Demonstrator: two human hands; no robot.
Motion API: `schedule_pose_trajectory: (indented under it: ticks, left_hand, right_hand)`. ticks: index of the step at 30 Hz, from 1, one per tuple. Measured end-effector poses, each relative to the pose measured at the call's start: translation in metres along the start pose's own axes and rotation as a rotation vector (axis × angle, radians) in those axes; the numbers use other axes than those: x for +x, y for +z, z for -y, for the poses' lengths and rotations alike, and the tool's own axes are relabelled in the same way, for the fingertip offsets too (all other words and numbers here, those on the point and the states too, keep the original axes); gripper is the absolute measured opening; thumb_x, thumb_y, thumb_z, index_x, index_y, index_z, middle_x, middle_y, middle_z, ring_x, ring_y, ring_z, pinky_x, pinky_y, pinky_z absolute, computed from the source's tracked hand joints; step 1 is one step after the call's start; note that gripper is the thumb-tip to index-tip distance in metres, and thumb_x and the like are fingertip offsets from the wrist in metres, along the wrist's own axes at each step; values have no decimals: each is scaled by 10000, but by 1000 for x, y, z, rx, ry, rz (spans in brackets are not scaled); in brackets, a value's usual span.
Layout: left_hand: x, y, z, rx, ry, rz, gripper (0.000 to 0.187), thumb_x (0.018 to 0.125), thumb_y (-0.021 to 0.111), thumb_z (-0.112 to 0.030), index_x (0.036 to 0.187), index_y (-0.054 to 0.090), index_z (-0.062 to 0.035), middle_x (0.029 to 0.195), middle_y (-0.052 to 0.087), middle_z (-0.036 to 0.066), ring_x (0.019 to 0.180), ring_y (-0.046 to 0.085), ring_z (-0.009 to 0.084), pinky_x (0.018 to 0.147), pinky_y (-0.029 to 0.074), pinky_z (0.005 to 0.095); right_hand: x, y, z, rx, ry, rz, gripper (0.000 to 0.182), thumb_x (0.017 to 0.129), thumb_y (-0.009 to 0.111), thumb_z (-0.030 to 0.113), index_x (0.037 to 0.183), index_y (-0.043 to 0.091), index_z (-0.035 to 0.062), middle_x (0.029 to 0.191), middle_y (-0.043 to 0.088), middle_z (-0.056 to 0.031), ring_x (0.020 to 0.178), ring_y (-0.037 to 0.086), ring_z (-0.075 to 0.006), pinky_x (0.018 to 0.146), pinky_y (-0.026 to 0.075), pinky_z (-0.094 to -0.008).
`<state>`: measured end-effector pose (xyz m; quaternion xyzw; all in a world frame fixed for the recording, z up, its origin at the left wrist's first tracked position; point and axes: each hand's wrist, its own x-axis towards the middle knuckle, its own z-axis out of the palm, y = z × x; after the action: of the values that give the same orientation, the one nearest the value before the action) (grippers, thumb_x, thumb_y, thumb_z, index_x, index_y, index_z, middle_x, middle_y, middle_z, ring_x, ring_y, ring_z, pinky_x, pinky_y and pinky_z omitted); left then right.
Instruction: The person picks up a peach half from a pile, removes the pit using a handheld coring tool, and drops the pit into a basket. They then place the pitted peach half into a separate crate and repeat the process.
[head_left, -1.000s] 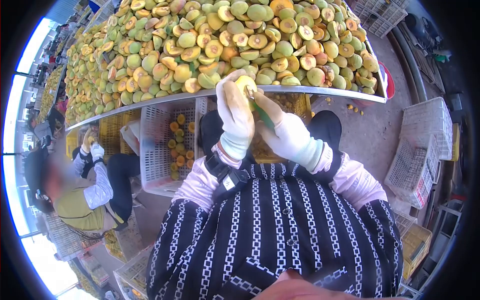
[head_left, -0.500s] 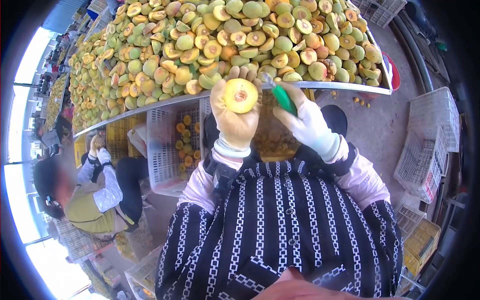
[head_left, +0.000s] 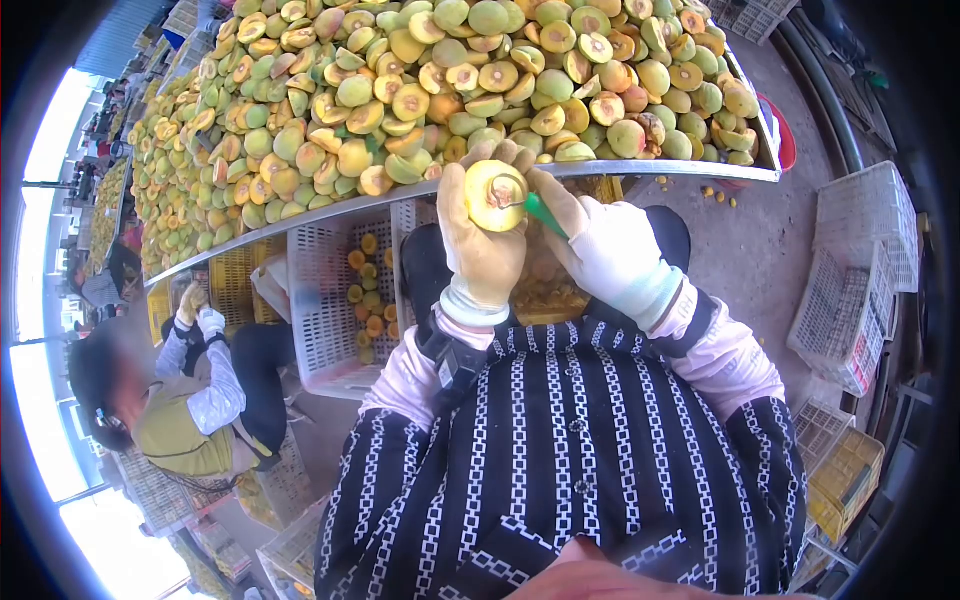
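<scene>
Your left hand (head_left: 482, 245) cups the peach half (head_left: 495, 196); your right hand (head_left: 598, 250) grips the green-handled pitting tool (head_left: 540, 213). It could slip into your palm.

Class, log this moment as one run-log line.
left hand: holds peach half | right hand: green tool, tip in pit | table: heaped halves | crate below

No readable text anywhere. Small tag on the strap (head_left: 452, 362) at my chest has a mark, too blurred to read. Crates (head_left: 850, 300), tray rim (head_left: 640, 170), my gloves: no labels or numbers legible.
</scene>
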<state>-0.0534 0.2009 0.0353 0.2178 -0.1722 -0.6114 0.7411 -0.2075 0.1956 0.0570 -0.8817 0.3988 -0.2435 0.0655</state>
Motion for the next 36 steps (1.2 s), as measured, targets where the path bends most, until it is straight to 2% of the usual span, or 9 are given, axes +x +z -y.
schedule_pose_trajectory:
  ticks: [3,8,17,19,21,26,31,35,36]
  left_hand:
    - [-2,1,3,15,37,-9,451,976,470,-424,1226,530,-54,1199,596,151,1136,559,322,1002,438,458]
    - [-4,7,10,20,137,-83,431,999,448,-398,1224,506,-34,1172,582,124,1094,571,300,978,461,443]
    - [5,-2,-3,383,422,185,413,1017,396,-371,1229,480,-27,1195,581,155,1127,571,306,1007,445,429]
    - [13,-8,-23,335,33,214,490,1018,337,-400,1203,518,17,1128,630,187,1052,613,287,972,465,407]
    - [20,-16,-40,96,-370,233,580,1004,330,-444,1261,494,49,1196,594,246,1109,586,384,1005,450,469]
    - [6,-16,-31,731,136,299,345,1049,328,-221,1080,507,72,1043,627,212,975,654,352,903,540,472]
    - [-4,-6,-19,584,110,172,466,1046,294,-344,1066,534,55,1000,644,205,923,668,350,836,566,462]
    - [-3,-4,-11,462,197,113,367,1041,320,-240,1044,499,80,1001,638,188,895,678,281,816,576,389]
    - [-1,-6,-9,709,312,197,313,1031,358,-200,1064,495,79,1026,632,189,900,676,275,821,575,385]
  right_hand:
    - [-1,11,-3,-20,-27,-28,450,835,642,222,1228,489,64,679,585,-70,514,607,-250,455,480,-372]
    - [3,21,2,174,35,113,251,824,621,173,954,449,47,650,607,-134,569,621,-343,491,496,-437]
    - [10,19,17,465,87,113,257,838,617,141,990,446,24,641,576,-193,598,605,-412,527,479,-470]
    - [16,15,6,244,55,85,218,822,603,140,965,474,38,674,610,-153,629,631,-358,545,502,-444]
    - [19,10,-6,22,-82,141,173,815,584,123,948,498,55,687,627,-125,621,649,-321,521,504,-421]
    - [15,12,3,53,-63,206,167,814,577,123,950,499,66,649,620,-108,585,645,-315,500,500,-418]
    - [-3,19,10,349,56,226,246,827,646,148,966,467,53,645,589,-168,590,615,-381,515,491,-443]
    - [-6,31,10,485,119,201,254,843,648,175,968,467,48,650,589,-178,590,613,-389,525,489,-461]
    - [-5,30,7,404,116,227,251,845,648,177,966,470,47,654,592,-177,589,613,-388,523,489,-459]
